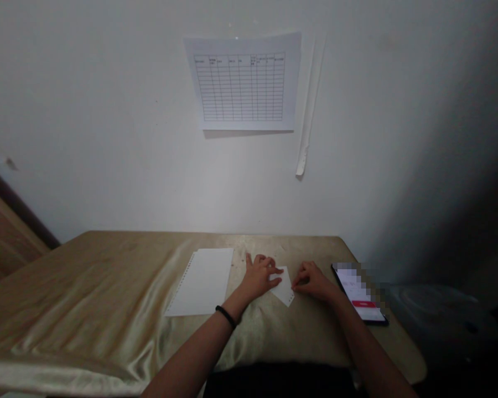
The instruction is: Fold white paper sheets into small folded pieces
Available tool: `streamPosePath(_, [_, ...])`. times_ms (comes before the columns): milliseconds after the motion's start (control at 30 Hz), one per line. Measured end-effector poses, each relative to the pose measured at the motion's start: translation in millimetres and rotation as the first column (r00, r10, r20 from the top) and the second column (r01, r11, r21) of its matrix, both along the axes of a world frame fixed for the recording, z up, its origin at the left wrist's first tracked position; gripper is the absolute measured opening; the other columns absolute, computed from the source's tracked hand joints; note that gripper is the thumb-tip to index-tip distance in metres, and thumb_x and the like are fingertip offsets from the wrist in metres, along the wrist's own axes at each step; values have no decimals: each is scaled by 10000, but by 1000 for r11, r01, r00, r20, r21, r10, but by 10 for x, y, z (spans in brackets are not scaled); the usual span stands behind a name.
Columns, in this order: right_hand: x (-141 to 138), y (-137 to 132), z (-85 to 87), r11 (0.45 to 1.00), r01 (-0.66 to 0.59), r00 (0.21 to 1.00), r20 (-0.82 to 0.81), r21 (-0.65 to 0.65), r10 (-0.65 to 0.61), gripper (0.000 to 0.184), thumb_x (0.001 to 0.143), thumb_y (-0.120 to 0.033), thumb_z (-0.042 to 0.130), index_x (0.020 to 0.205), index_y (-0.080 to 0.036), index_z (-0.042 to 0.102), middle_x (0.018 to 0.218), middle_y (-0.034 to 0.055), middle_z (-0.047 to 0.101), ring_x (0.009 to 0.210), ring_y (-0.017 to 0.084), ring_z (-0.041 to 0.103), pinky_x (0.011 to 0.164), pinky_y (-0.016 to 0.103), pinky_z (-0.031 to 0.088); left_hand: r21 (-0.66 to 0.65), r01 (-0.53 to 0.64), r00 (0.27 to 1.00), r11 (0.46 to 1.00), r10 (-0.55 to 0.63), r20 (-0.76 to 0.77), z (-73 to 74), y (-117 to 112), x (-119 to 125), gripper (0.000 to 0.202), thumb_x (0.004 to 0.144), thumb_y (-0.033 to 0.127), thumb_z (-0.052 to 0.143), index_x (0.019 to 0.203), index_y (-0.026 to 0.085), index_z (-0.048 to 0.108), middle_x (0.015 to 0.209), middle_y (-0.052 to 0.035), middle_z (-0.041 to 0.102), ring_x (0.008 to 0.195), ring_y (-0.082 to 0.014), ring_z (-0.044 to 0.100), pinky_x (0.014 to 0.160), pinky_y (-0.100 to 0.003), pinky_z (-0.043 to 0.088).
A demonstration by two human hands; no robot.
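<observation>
A small folded sheet of white paper (283, 287) with punched holes near its lower right edge lies on the cloth-covered table. My left hand (259, 276) rests on its left side, fingers spread, with the thumb and index finger touching the paper. At the paper's right corner my right hand (311, 281) is closed in a pinch on the edge. To the left of my left hand lie white loose-leaf sheets (203, 282) with a row of holes along their left edge. A black band (226, 317) circles my left wrist.
A phone (361, 298) with a lit, partly blurred screen lies right of my right hand. Shiny gold cloth (120, 298) covers the table, wrinkled at left. A printed table sheet (244, 83) and a peeling strip (309, 110) hang on the white wall behind.
</observation>
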State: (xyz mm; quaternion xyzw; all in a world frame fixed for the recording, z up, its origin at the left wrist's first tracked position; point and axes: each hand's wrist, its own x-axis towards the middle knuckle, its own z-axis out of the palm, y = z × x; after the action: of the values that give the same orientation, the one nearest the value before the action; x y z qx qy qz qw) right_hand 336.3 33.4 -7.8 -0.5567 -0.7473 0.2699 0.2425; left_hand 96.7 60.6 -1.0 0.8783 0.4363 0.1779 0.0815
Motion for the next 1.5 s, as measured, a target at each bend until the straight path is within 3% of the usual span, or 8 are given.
streamPosePath(667, [35,-33,-10,995,-65,997,-39,-81,62,124,673,-264,761,792,-263,795,1028,47,573,1128,244,478,1053,367,378,16,2,1000,1000,-2,-2,8,-10,-3,290,875,455,687,1161,412,709,1201,-5,641,1232,-311,441,1088,-789,6])
streamPosePath(967, [54,-32,-56,996,-84,996,-40,-10,84,107,670,-254,785,776,-268,791,1015,44,577,1112,236,487,1049,371,378,9,-8,1000,1000,9,-1,15,-16,2,286,875,456,687,1157,415,710,1208,-9,639,1233,-312,439,1100,-779,-7])
streamPosePath(1500, [51,-20,-41,991,-129,991,-31,-36,128,119,648,-321,828,741,-254,796,1006,46,584,1089,246,489,1020,392,384,42,-6,1000,999,7,-12,8,-25,-1,285,878,460,684,1160,423,705,1200,0,643,1225,-300,452,1099,-781,14])
